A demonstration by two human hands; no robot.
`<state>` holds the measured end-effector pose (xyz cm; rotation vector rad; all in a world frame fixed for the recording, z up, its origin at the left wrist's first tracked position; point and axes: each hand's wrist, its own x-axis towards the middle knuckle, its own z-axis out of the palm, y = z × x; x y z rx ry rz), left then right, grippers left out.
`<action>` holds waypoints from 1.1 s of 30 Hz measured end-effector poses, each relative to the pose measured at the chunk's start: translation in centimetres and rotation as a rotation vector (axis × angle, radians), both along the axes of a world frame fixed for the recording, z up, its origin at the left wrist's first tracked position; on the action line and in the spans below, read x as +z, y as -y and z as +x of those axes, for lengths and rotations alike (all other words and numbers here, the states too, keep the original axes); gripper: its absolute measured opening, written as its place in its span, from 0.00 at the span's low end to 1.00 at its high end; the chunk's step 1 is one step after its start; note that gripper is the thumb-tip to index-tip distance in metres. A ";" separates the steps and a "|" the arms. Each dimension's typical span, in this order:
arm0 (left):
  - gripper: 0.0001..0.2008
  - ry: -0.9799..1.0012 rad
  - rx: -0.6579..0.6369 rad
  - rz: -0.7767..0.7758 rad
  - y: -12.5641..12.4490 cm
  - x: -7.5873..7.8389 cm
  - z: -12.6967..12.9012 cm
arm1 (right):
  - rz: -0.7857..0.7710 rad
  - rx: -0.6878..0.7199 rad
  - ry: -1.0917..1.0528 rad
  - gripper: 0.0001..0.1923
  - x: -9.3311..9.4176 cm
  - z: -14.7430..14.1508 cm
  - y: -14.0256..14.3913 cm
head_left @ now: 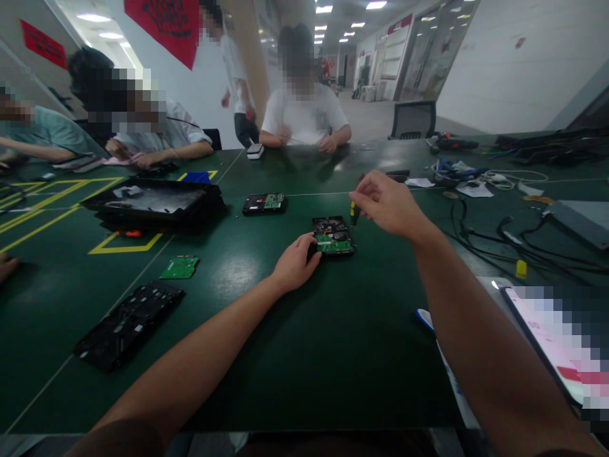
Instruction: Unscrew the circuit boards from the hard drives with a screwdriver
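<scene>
At the middle of the frame, the hard drive lies circuit side up on the green bench. The left hand presses its near-left corner, fingers curled on the edge. The right hand pinches a small screwdriver upright over it. A loose brace could let the tip skid and gouge the circuit board.
</scene>
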<state>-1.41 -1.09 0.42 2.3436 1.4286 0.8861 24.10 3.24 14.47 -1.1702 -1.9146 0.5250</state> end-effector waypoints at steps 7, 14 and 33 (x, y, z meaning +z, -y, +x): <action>0.14 -0.002 0.006 0.004 -0.1 -0.2 0.1 | 0.130 -0.011 0.202 0.09 0.6 0.4 0.5; 0.14 -0.013 0.005 0.003 -0.1 -0.1 0.0 | 0.165 -0.033 0.222 0.09 0.4 0.2 0.2; 0.16 -0.026 -0.001 0.009 -0.1 -0.1 0.0 | 0.207 -0.184 0.289 0.08 0.1 0.0 -0.1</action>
